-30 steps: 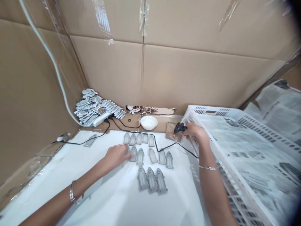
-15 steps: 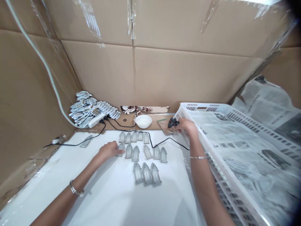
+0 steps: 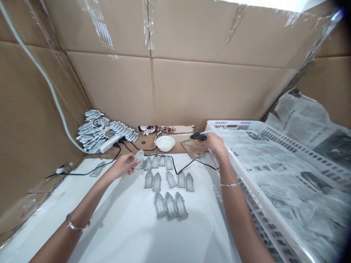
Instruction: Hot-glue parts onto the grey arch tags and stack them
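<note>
Raised a little above the white tabletop, my left hand (image 3: 124, 166) pinches a grey arched plastic piece (image 3: 139, 155), shaped like a small lantern, by its side. Several like it lie flat in rows, with a front group of three around the middle piece (image 3: 170, 205). My right hand (image 3: 216, 143) grips a black glue gun (image 3: 197, 136), its nozzle to the left and a pale stick at its back. Below the gun lies a small plastic bag (image 3: 194, 148) of brownish material. Part of the gun's handle is hidden by my fingers.
A white bowl (image 3: 165, 143) stands at the back. A pile of white pieces (image 3: 102, 128) leans in the left corner by a power strip (image 3: 109, 143). On the right sits a white plastic crate (image 3: 248, 190) lined with newspaper. A black cord (image 3: 197, 160) crosses the tabletop.
My left hand has lifted a grey piece from the left end of the middle row, moving it up and away. The glue gun has risen slightly and turned to point left.
</note>
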### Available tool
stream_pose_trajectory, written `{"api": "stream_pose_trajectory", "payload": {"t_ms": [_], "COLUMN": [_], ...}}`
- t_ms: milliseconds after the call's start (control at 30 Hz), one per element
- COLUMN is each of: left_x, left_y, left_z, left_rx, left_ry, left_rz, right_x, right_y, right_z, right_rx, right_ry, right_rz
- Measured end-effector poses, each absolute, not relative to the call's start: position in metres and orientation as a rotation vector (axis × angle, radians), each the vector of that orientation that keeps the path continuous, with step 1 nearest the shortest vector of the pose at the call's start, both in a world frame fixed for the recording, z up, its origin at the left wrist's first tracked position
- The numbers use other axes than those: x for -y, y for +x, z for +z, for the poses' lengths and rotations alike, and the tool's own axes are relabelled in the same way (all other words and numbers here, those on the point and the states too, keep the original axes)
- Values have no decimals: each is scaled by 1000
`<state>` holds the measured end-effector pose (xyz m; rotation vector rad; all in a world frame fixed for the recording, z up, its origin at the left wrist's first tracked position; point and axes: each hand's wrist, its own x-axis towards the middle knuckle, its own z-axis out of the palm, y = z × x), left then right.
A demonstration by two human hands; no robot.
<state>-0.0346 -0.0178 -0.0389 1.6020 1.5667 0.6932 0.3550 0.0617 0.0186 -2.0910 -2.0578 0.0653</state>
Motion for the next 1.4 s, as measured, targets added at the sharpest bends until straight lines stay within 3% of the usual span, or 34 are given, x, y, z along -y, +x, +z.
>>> {"api": "stream_pose_trajectory", "payload": {"t_ms": [233,567,1200,1400], "left_x": [-7,-12,-7,-11], "left_y": [47,68,68,63], "left_z": [20,12,15,16], "left_rx": [-1118,-921,-910,-966], "left_ry": [1466,1428,1470,1447], "left_rz": [1305,1436,1444,1450], "right_x": [-38,-18,-11,-24], "right_y": [313,297,285,306], "right_z": [41,43,46,47], "right_rx": [2014,2182,2187,2084], "right_ry": [-1565,-1153,-1086,-1581], "right_rz": [76,-75,-269,-160]}}
